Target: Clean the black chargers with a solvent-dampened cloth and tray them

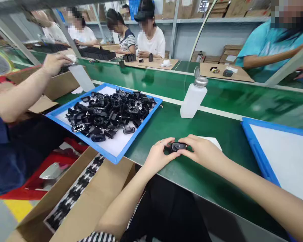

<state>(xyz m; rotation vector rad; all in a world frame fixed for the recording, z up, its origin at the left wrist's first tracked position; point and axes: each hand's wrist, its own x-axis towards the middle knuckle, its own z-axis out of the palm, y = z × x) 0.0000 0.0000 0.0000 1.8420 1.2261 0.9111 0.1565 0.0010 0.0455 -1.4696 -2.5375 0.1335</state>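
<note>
A small black oval plastic part [178, 146] is held level between my two hands, just above the green table [151, 141]. My left hand [161, 153] pinches its left end with thumb and fingers; a ring shows on one finger. Its right end is gripped by my right hand [198, 147]. Under my right wrist lies a folded white cloth or paper [212, 142], partly hidden. To the left, a blue-rimmed tray [118, 157] bears a heap of similar black plastic parts [108, 112].
A white dispenser bottle [193, 101] with its metal lid up stands behind my hands. Another blue-rimmed tray [261, 151] is at the right. A co-worker's hand [57, 64] is on a second bottle [81, 77]. An open cardboard box [101, 188] stands below the table edge.
</note>
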